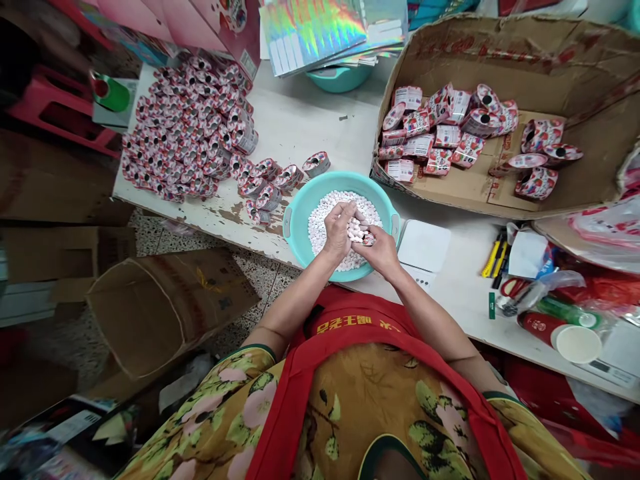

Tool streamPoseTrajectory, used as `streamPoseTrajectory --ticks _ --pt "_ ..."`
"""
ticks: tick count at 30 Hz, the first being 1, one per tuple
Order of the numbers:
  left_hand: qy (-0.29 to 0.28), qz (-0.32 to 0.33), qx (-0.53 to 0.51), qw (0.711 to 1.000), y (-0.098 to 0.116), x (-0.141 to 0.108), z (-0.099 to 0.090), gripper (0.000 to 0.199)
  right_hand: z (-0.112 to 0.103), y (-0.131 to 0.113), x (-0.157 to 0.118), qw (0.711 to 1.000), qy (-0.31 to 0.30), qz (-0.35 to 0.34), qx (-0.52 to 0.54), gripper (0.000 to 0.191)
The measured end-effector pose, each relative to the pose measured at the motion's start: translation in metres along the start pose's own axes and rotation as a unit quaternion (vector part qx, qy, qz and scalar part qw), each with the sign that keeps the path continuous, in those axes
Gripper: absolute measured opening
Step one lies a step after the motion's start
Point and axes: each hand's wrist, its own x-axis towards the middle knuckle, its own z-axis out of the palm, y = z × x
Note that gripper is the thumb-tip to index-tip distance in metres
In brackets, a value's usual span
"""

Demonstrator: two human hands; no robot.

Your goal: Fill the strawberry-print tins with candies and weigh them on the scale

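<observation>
Scuffed white table (320, 127) runs across the middle of the frame. Over it, the left hand (339, 230) curls beside a bunch of small round white pieces (356, 231); I cannot tell how tightly it grips them. The right hand (379, 249) holds a little red-and-white printed pack (369, 239), partly hidden by fingers. Both hands are above a round light-teal plastic tub (297, 233) at the center, where many more white pieces lie. Just right of the tub sits a flat white scale (425, 245). Left of it stand some pink printed packs (269, 197), and a big pile of packs (185, 133) fills the upper left. At upper right, a large brown cardboard box (500, 60) has more packs inside.
</observation>
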Motion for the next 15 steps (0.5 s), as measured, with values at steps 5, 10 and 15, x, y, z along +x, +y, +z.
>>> streamPoseTrajectory --ticks 5,10,15 --pt "-0.001 0.012 0.01 1.0 -0.001 -0.001 0.005 0.048 -0.004 0.001 0.001 1.0 0.001 -0.002 0.009 0.04" --pt "-0.019 0.028 -0.006 0.999 -0.001 0.002 0.009 0.048 -0.008 0.001 0.004 1.0 0.0 -0.002 0.009 0.039" --pt "-0.022 0.02 0.001 1.0 0.0 0.005 0.011 0.048 -0.009 0.002 0.008 1.0 0.001 -0.002 0.013 0.037"
